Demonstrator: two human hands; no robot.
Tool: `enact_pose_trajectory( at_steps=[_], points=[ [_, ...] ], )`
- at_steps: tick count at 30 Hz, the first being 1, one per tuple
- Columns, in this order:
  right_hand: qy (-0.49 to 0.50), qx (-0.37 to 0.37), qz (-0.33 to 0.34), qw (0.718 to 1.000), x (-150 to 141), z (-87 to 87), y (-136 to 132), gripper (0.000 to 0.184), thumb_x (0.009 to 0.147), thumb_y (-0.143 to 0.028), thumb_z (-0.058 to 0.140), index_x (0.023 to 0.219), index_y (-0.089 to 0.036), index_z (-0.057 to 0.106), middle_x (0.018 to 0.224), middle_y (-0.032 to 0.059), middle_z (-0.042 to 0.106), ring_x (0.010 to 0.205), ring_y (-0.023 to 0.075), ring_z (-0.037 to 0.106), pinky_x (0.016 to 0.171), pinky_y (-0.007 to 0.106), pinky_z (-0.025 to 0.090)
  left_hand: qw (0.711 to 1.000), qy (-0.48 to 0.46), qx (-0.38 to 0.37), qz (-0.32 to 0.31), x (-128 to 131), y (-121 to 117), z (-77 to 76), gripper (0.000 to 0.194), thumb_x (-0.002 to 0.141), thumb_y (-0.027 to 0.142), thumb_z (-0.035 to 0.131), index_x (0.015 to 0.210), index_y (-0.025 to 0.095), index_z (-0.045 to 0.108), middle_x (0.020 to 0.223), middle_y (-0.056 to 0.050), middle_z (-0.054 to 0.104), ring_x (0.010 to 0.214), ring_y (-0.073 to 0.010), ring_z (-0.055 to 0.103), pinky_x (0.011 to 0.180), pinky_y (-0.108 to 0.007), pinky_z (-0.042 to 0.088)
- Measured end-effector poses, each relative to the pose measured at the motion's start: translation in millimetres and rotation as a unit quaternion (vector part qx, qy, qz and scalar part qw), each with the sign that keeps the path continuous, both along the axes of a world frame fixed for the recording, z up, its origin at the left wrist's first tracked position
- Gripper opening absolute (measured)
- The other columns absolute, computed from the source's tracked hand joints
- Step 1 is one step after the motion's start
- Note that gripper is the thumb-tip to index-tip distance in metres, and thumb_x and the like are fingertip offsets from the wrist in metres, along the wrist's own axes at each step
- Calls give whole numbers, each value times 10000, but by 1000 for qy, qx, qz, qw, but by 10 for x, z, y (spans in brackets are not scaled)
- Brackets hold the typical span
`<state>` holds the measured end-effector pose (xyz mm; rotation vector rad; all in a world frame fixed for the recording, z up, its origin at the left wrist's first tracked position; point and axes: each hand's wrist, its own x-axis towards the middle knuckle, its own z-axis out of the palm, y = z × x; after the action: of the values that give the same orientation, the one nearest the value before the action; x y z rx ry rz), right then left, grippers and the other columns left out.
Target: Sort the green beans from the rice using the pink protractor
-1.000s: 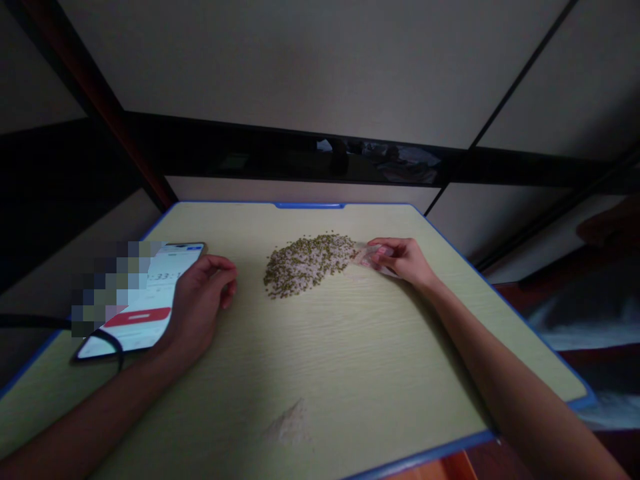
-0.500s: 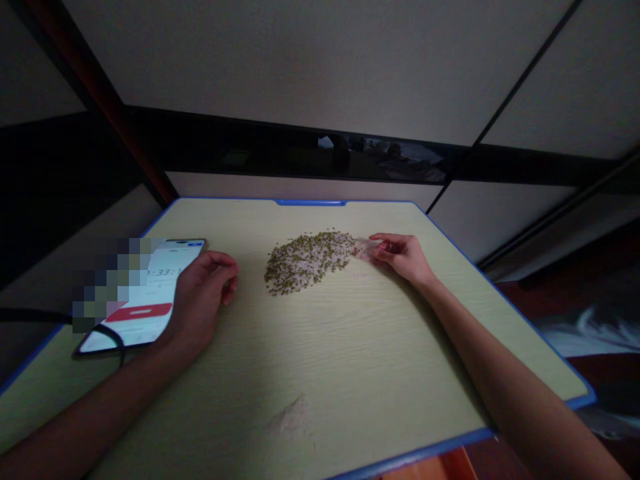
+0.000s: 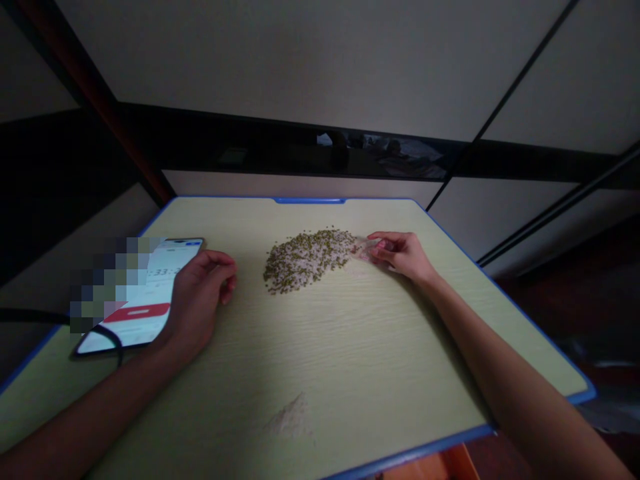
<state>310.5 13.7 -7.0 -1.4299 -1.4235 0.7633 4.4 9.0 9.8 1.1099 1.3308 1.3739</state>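
Showing below the near edge of your bench (image 3: 350, 347) is an orange object (image 3: 435, 467), only partly in view. Just in from that edge, a small pale powdery heap (image 3: 291, 419) lies on the surface. Farther in, to your left, a phone (image 3: 140, 311) lies with its screen lit, a red bar across it and part of it pixelated; a black cable (image 3: 40, 316) crosses its near end. Your left grip (image 3: 199, 293) hides the phone's right side, fingers loosely curled; you cannot tell whether the thumb meets them. Beyond, mid-bench, the pile (image 3: 307, 261) of green and pale grains spreads between your hands. At its right end, your right grip (image 3: 404, 255) is clamped on a clear, pinkish piece (image 3: 364, 251), its outer end by the grains. Past them, a blue clip (image 3: 310, 200) sits on the far edge, before pale panels (image 3: 300, 60).
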Motion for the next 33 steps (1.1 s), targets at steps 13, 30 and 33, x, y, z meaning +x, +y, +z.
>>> enact_pose_trajectory(
  at_steps=[13,30,33],
  points=[
    [-16,10,5,1000,12,3,2,373,576,-281,647,885,-76,688,530,-8,544,475,100,470,469,239,393,1000,0,-6,6,7,-3,16,116,524,185,592,603,183,508,463,66,460,407,-58,388,338,-154,259],
    [-19,-18,56,998,68,23,-21,359,589,-231,655,913,-78,688,562,-13,561,487,86,456,467,219,353,1000,-4,2,0,-5,9,3,118,524,167,594,608,181,512,454,68,464,404,-56,391,329,-146,260],
    [-11,-25,68,997,95,15,-23,369,584,-238,660,910,-67,686,568,-17,550,490,75,436,465,210,329,1000,-4,4,1,-16,15,-11,117,519,174,593,605,181,513,453,69,464,399,-54,388,321,-142,256]
  ],
)
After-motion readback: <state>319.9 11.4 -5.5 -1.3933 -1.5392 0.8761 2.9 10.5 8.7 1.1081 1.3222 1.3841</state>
